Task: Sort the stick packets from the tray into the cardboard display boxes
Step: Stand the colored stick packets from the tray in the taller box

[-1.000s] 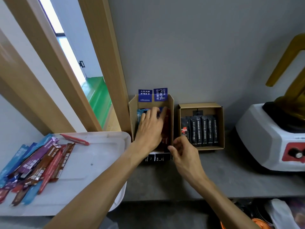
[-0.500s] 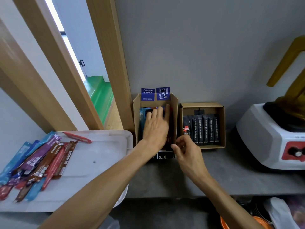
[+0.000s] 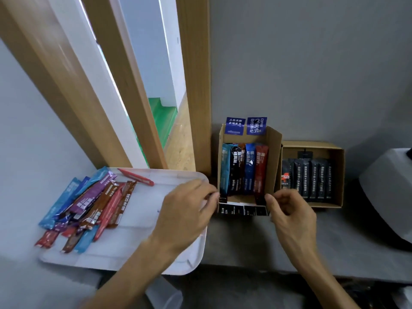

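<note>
A white tray [image 3: 156, 221] on the left holds a heap of coloured stick packets [image 3: 89, 201], with one red packet [image 3: 136, 176] lying apart near its back edge. The left cardboard display box [image 3: 275, 157] has several coloured packets [image 3: 245, 170] standing in it. The right cardboard display box [image 3: 338, 175] is lined with black packets [image 3: 312, 180]. My left hand [image 3: 187, 210] hovers over the tray's right edge, its relaxed fingertips at the left box's front left corner, holding nothing. My right hand [image 3: 288, 208] pinches the same box's front right corner.
Both boxes stand against a grey wall on a grey counter [image 3: 245, 241]. A wooden window frame [image 3: 196, 85] rises just left of the boxes. A white appliance [image 3: 388, 197] sits at the right edge. The tray overhangs the counter's front edge.
My left hand has come out of the left box and back to its front left corner, uncovering the packets inside. The right hand stays at the box's front right corner. The view shifted left.
</note>
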Available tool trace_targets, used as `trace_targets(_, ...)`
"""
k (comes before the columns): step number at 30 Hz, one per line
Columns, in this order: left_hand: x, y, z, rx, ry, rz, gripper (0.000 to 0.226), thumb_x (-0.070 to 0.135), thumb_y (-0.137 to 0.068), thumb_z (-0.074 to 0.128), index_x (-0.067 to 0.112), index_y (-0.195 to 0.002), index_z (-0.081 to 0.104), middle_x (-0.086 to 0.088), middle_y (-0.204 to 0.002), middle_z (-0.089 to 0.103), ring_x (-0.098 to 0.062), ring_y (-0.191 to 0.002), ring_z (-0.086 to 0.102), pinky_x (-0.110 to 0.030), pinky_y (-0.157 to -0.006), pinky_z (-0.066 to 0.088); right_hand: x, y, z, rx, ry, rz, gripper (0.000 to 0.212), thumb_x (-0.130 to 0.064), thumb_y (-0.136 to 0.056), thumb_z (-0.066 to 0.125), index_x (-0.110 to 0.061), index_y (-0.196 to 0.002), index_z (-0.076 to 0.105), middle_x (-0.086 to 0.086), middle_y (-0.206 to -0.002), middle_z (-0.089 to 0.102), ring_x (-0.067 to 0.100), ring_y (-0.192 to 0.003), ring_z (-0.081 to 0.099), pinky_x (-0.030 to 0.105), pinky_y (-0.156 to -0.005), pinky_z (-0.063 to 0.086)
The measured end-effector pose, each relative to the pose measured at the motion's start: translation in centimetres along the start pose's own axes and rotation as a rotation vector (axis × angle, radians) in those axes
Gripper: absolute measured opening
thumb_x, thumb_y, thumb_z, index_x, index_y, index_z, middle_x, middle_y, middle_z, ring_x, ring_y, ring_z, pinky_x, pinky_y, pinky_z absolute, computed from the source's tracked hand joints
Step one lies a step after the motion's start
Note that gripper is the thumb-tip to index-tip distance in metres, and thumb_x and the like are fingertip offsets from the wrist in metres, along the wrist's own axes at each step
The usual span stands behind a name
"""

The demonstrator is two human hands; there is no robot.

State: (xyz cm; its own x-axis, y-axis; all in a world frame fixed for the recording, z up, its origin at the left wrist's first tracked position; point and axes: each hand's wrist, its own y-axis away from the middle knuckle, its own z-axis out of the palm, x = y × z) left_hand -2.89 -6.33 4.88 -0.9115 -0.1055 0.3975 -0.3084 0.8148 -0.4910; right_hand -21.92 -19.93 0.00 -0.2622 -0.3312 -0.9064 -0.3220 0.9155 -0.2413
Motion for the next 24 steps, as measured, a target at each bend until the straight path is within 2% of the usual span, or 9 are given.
trace_targets(2,-3.4,0.5,-1.2,0.011,-0.045,-0.103,0.005,0.026,-0.092,0.066,0.024,-0.094,0.070,0.010,-0.089,0.070,-0.005,-0.073,0.059,-0.018,-0.068,0.052,-0.8,0.8,0.6,0.001,0.004,-0.011,0.009,-0.025,-0.090,0.069,-0.028,-0.086,0.062,-0.005,-0.076,0.066,0.011,-0.070,0.066,0.026,-0.061,0.056)
trace_targets(4,-7.1,0.5,-1.5,-0.019,-0.131,-0.219,0.007,0.027,-0.093,0.064,0.024,-0.090,0.069,0.009,-0.086,0.069,-0.007,-0.071,0.060,-0.024,-0.066,0.053,-1.6,1.6,1.5,-0.027,0.011,-0.009,0.009,-0.025,-0.089,0.070,-0.027,-0.085,0.063,-0.004,-0.074,0.066,0.011,-0.069,0.065,0.025,-0.061,0.055)
trace_targets(7,-12.4,-0.5,-1.2,-0.069,-0.298,-0.354,0.017,0.023,-0.092,0.063,0.018,-0.105,0.071,-0.002,-0.098,0.074,-0.021,-0.083,0.068,-0.035,-0.077,0.058,-2.4,2.9,3.1,-0.084,0.001,0.026,0.012,-0.020,-0.087,0.072,-0.028,-0.083,0.064,-0.005,-0.075,0.066,0.010,-0.071,0.065,0.027,-0.061,0.055)
trace_targets(11,-16.9,-2.3,-0.7,-0.254,-0.526,-0.399,0.037,0.021,-0.089,0.067,0.021,-0.126,0.063,-0.007,-0.121,0.062,-0.025,-0.110,0.059,-0.038,-0.096,0.050,-3.0,4.4,5.4,-0.198,0.022,0.047,0.014,-0.017,-0.087,0.074,-0.028,-0.082,0.065,-0.015,-0.082,0.067,0.009,-0.073,0.065,0.027,-0.059,0.055)
trace_targets(13,-18.0,-2.8,-0.4,-0.332,-0.572,-0.419,0.034,0.027,-0.087,0.072,0.024,-0.120,0.066,-0.006,-0.119,0.057,-0.024,-0.110,0.056,-0.037,-0.098,0.049,-3.1,4.9,6.2,-0.241,0.038,0.034,0.016,-0.016,-0.087,0.074,-0.028,-0.083,0.064,-0.016,-0.082,0.066,0.009,-0.073,0.065,0.024,-0.060,0.054)
trace_targets(16,-19.0,-3.0,-0.3,-0.338,-0.601,-0.378,0.028,0.034,-0.087,0.072,0.026,-0.113,0.069,-0.004,-0.114,0.055,-0.021,-0.106,0.054,-0.034,-0.095,0.049,-3.3,5.4,7.0,-0.286,0.068,0.011,0.016,-0.016,-0.086,0.074,-0.029,-0.084,0.064,-0.010,-0.077,0.065,0.006,-0.076,0.064,0.020,-0.067,0.054)
trace_targets(20,-18.0,-3.6,-2.2,-0.200,-0.402,-0.331,0.019,0.031,-0.091,0.067,0.021,-0.107,0.074,-0.003,-0.108,0.062,-0.021,-0.100,0.055,-0.036,-0.089,0.049,-3.8,5.8,7.9,-0.344,0.099,0.029,0.016,-0.017,-0.088,0.073,-0.030,-0.086,0.064,-0.007,-0.080,0.066,0.004,-0.079,0.063,0.020,-0.074,0.054)
trace_targets(22,-15.9,-3.9,-3.9,-0.074,-0.174,-0.354,0.017,0.030,-0.093,0.066,0.018,-0.102,0.074,0.004,-0.094,0.065,-0.017,-0.089,0.057,-0.034,-0.079,0.050,-4.3,5.7,8.3,-0.359,0.107,0.026,0.015,-0.019,-0.088,0.072,-0.031,-0.086,0.063,-0.006,-0.080,0.066,0.004,-0.080,0.063,0.021,-0.074,0.055)
trace_targets(24,-13.3,-4.0,-5.7,-0.006,0.096,-0.444,0.012,0.028,-0.093,0.066,0.018,-0.098,0.071,0.011,-0.084,0.063,-0.012,-0.078,0.059,-0.024,-0.070,0.047,-5.1,5.5,8.8,-0.385,0.111,0.028,0.013,-0.021,-0.089,0.071,-0.032,-0.090,0.063,-0.006,-0.082,0.066,0.005,-0.080,0.064,0.022,-0.075,0.056)
